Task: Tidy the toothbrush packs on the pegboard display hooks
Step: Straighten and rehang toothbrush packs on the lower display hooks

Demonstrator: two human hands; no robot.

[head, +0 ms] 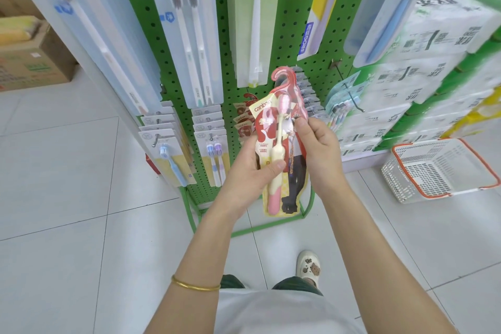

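Note:
A red and cream children's toothbrush pack (282,127) with a pink hook-shaped hanger on top is held upright in front of the green pegboard (295,22). My left hand (252,171) grips its lower left side, thumb across the brush handle. My right hand (320,149) pinches its right edge near the middle. Behind the pack, more red packs of the same kind (244,122) hang on a low hook. A bare hook (352,97) sticks out to the right, near a pastel multi-brush pack (340,108).
Tall clear toothbrush packs (189,35) hang across the upper board, and small carded packs (168,149) hang low on the left. A white basket with an orange rim (439,171) sits on the tiled floor at right. Cardboard boxes (29,62) stand at far left.

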